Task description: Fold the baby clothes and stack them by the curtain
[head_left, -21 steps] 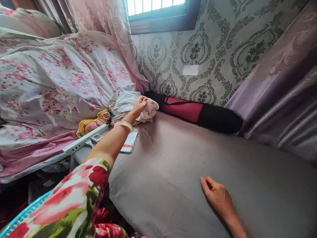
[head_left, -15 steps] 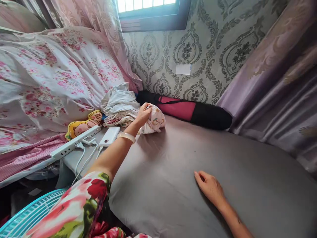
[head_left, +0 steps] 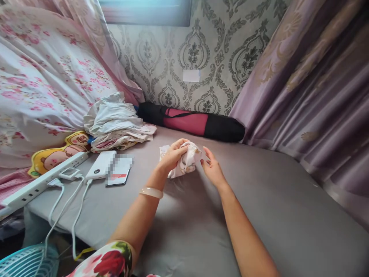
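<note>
A small crumpled piece of pale printed cloth [head_left: 191, 158] is held up over the grey bed sheet [head_left: 276, 200]. My left hand [head_left: 174, 154], with a pale bangle [head_left: 151, 192] on its wrist, is closed round the cloth's left side. At its right edge my right hand [head_left: 212, 169] pinches a thin bit of the fabric between thumb and fingers. Whether the cloth is a garment I cannot tell, as it is bunched up. Beyond my left hand lies a stack of folded clothes [head_left: 115, 117], white on top and printed below.
Left of my arm lie a phone [head_left: 119, 171], a white power bank [head_left: 101, 164] and a power strip [head_left: 43, 181] with cables. A yellow cartoon cushion [head_left: 54, 157] rests behind them. A black and pink long bag [head_left: 184, 122] lies along the wall. A blue plastic basket [head_left: 31, 261] stands lower left.
My left hand has brought the cloth away from the stack, towards me. My right hand has risen from the sheet and taken the cloth's right edge. The view has shifted right.
</note>
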The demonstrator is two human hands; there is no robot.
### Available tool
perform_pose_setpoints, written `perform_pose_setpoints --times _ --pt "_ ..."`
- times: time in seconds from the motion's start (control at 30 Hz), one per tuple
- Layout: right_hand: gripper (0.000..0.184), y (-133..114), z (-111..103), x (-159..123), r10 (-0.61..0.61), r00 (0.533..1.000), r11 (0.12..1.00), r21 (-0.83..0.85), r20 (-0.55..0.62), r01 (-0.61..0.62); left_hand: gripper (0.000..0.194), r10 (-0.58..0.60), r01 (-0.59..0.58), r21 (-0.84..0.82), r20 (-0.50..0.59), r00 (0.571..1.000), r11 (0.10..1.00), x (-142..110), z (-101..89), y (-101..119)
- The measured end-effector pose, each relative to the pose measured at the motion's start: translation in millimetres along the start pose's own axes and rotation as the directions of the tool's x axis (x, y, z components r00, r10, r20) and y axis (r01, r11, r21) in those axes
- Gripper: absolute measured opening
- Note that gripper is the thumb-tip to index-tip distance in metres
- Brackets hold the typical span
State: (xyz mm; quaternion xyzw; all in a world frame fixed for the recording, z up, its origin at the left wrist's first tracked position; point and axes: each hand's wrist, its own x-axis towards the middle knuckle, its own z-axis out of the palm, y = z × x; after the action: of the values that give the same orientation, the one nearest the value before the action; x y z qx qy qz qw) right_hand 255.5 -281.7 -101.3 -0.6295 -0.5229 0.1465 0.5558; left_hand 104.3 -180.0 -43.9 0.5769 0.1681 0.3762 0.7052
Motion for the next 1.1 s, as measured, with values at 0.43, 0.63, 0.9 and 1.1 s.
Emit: perform_pose_setpoints --times 0.43,0.63,0.9,1.1 --pt "0.037 -80 -115 -27 -0.011 0.902 0.983 -0.172 -0.432 -0.070 0.023 -0.063 -0.049 0.315 0.337 0.940 0.948 -1 24.3 0" --pt "0.032 -74 -131 -40 0.170 0.923 0.864 -0.398 -0.346 -0.309 0.028 -0.056 -0.044 0.256 0.370 0.927 0.966 6 36.1 -22" --pt "0.029 -16 -122 -21 0.356 0.933 0.782 -0.565 0.059 -0.263 0.021 -0.131 0.045 0.284 0.293 0.947 0.958 9 33.5 -52" --pt "0.036 -26 -78 -15 0.192 0.960 0.974 -0.158 0.205 -0.161 0.024 -0.136 0.019 0.369 0.296 0.945 0.929 10 34.9 -51"
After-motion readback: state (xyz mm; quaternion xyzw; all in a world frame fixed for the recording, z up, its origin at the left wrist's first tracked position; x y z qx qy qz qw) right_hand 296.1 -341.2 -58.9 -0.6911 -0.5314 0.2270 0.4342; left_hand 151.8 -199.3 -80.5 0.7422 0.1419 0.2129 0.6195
